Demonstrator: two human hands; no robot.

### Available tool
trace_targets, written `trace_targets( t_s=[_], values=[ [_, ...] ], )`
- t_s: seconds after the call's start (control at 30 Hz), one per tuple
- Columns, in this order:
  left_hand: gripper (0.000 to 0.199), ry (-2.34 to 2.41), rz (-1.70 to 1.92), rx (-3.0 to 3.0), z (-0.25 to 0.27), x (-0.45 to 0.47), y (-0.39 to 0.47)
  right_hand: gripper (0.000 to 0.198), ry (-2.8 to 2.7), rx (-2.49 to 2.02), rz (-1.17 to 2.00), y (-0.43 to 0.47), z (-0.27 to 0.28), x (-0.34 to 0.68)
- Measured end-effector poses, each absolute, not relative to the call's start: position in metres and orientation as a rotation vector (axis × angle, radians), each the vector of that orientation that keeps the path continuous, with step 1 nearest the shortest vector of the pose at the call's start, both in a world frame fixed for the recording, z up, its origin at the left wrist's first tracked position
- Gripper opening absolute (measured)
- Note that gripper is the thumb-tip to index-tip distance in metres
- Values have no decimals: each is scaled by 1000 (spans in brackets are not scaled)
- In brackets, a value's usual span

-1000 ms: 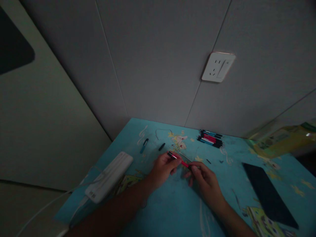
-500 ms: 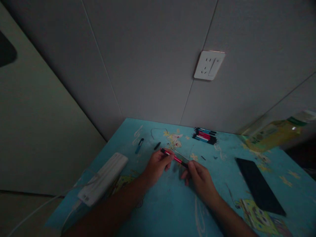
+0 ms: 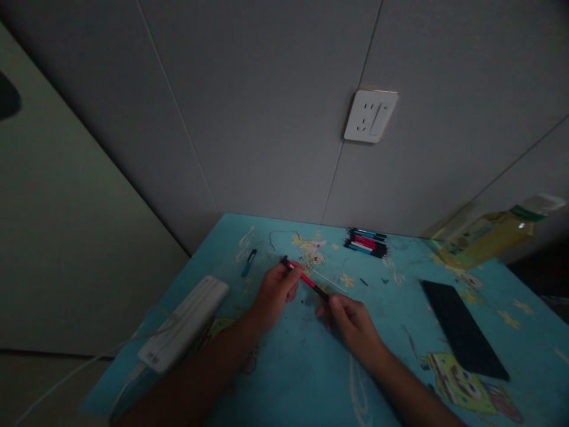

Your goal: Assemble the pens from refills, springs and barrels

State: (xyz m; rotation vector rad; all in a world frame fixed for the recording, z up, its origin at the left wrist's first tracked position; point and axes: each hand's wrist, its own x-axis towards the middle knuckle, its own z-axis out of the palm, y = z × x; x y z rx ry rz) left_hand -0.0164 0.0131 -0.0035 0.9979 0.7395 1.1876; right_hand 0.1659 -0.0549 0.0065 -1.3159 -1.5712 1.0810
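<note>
Between my two hands is a red and black pen point(image 3: 313, 284), slanting down to the right above the table. My left hand point(image 3: 274, 294) pinches it near its upper black end. The fingers of my right hand point(image 3: 354, 320) are closed on its lower black end. Just behind the pen, a thin pale stick like a pen refill point(image 3: 329, 281) lies on the table. A small blue and black pen piece point(image 3: 249, 263) rests to the left of my left hand. The small black piece beyond my left fingers is hard to tell apart from the pen's upper end.
Several pens point(image 3: 366, 242) lie in a pile by the wall. A white power strip point(image 3: 184, 323) with a cable is on the left of the blue patterned table point(image 3: 302, 367). At right are a flat black slab point(image 3: 464, 329) and a tilted bottle of yellow liquid point(image 3: 484, 237). Small dark bits point(image 3: 363, 282) lie about.
Both hands and the pen have shifted slightly left. The pen's upper end now reaches the spot where a small black piece lay apart before. More of the pale stick shows.
</note>
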Motion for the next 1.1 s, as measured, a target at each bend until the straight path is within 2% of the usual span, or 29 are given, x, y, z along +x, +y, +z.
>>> trace_targets(
  t_s=[0.17, 0.33, 0.43, 0.53, 0.63, 0.8, 0.93, 1.1],
  values=[
    [31, 757, 1155, 1001, 0, -17, 13, 26, -1590, -1366, 900, -54, 9, 167],
    [33, 737, 1131, 1016, -2, -16, 10, 51, -1568, -1339, 1103, -53, 8, 167],
    [33, 772, 1157, 1028, -3, -16, 11, 31, -1580, -1334, 1014, -53, 6, 165],
    [34, 828, 1136, 1055, -2, -17, 12, 30, -1601, -1362, 841, -52, 5, 166],
    [34, 814, 1095, 1086, 1, -19, 12, 22, -1607, -1395, 812, -52, 4, 169],
    [36, 770, 1038, 1135, 3, -20, 11, 44, -1589, -1356, 1066, -53, 0, 168],
    [39, 824, 1084, 1172, 2, -17, 11, 48, -1547, -1279, 1233, -54, -3, 160],
    [58, 873, 1208, 1116, 5, -12, 10, 47, -1641, -1270, 1167, -59, 1, 154]
  ],
)
